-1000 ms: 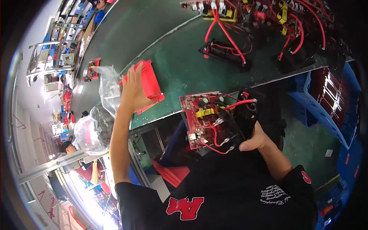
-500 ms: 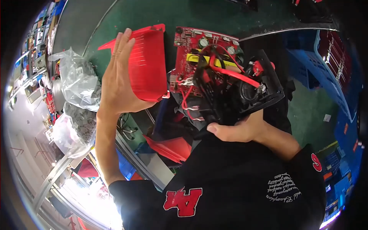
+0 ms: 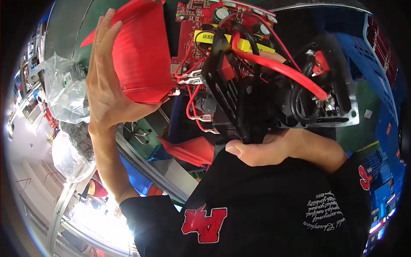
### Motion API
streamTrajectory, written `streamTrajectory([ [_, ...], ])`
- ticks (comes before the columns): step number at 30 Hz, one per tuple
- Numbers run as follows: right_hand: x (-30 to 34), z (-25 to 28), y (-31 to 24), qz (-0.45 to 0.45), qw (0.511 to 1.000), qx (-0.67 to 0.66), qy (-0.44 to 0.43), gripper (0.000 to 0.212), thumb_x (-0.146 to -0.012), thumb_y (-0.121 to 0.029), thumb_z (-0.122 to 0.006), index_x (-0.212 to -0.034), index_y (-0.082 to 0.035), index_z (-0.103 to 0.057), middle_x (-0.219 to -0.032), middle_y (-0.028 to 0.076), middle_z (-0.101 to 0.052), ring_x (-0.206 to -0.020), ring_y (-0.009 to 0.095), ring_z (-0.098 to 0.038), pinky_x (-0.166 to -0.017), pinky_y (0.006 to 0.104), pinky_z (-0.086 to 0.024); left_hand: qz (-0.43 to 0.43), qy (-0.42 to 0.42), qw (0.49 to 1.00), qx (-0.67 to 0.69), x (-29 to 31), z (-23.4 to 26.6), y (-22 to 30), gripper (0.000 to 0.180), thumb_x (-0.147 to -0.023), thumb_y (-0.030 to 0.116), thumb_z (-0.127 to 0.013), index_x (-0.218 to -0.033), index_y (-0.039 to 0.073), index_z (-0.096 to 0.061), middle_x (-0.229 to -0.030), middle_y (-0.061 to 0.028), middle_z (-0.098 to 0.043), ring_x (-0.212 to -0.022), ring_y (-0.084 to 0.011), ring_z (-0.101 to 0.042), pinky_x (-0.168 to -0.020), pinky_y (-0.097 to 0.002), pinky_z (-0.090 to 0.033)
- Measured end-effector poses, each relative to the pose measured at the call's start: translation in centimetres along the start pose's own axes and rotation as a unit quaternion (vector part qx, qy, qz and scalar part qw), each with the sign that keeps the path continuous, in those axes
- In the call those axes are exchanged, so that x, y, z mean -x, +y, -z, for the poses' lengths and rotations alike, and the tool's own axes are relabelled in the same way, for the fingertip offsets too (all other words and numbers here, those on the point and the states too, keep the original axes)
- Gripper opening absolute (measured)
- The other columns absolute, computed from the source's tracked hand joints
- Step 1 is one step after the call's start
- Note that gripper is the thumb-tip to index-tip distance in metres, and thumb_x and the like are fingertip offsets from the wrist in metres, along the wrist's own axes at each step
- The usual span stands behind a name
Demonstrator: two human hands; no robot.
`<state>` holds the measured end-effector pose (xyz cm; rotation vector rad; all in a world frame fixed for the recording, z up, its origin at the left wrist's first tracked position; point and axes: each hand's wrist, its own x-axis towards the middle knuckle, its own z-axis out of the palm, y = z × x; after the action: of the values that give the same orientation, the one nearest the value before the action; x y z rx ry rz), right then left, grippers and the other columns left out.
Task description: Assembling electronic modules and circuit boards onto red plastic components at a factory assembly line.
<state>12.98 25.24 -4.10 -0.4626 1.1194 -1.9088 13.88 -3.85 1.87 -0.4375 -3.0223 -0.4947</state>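
Note:
My left hand (image 3: 107,85) grips a red ribbed plastic bin (image 3: 137,55) from its outer side, tilted up close to my chest. My right hand (image 3: 278,147) holds from below an electronics assembly: a red circuit board (image 3: 201,17) with yellow parts, joined to a black finned metal frame (image 3: 274,98) with a fan, thick red cables (image 3: 278,68) and thin red wires. The bin's edge touches the board's left side.
Clear plastic bags (image 3: 64,90) lie to the left over the green bench edge. Another red bin (image 3: 188,150) sits below the bench near a metal frame (image 3: 145,158). Blue crates (image 3: 381,51) stand at the right.
The bin and the assembly have come closer to the camera and now fill the upper view. My left hand has lifted the bin off the bench toward the board.

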Motion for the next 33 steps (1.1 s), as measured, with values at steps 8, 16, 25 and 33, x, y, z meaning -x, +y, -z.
streamTrajectory([
  [8,0.4,0.6,0.4,-0.001,0.998,0.021,-0.051,0.050,-0.074,-0.008,-0.079,-0.118,0.001,-0.057,-0.112,0.006,-0.062,-0.097,0.013,-0.063,-0.086,0.0292,-0.053,0.002,-0.007,1.000,0.014,-0.1,0.0,0.1,0.117,-0.047,0.036,-0.093,-0.145,0.010,-0.035,-0.152,-0.0220,-0.033,-0.134,-0.0393,-0.043,-0.101,-0.0488,-0.046],
  [16,-0.4,-0.2,-0.8,-0.012,0.999,-0.027,0.042,0.047,-0.072,-0.004,-0.077,-0.115,0.002,-0.061,-0.114,0.007,-0.064,-0.105,0.013,-0.062,-0.090,0.0300,-0.051,-0.010,0.004,0.999,-0.038,0.1,0.0,-0.4,0.115,-0.047,0.034,-0.092,-0.144,0.009,-0.035,-0.151,-0.0215,-0.035,-0.135,-0.0392,-0.042,-0.101,-0.0477,-0.047],
  [25,-2.8,1.2,-2.0,0.096,0.989,0.102,0.038,0.071,-0.063,-0.013,-0.083,-0.125,0.002,-0.052,-0.115,0.009,-0.059,-0.107,0.018,-0.059,-0.090,0.0324,-0.049,-0.023,-0.002,0.998,-0.054,0.2,0.4,-0.7,0.114,-0.053,0.060,-0.085,-0.142,0.004,-0.038,-0.148,-0.0281,-0.035,-0.135,-0.0425,-0.041,-0.104,-0.0478,-0.043],
  [33,-2.7,1.3,-2.2,0.005,0.997,0.066,0.035,0.087,-0.062,-0.009,-0.081,-0.136,0.005,-0.038,-0.131,0.015,-0.048,-0.118,0.020,-0.052,-0.097,0.0339,-0.045,-0.027,0.017,0.998,-0.049,-0.2,0.0,-1.0,0.112,-0.051,0.055,-0.086,-0.140,0.005,-0.042,-0.147,-0.0282,-0.038,-0.135,-0.0435,-0.040,-0.109,-0.0507,-0.035],
])
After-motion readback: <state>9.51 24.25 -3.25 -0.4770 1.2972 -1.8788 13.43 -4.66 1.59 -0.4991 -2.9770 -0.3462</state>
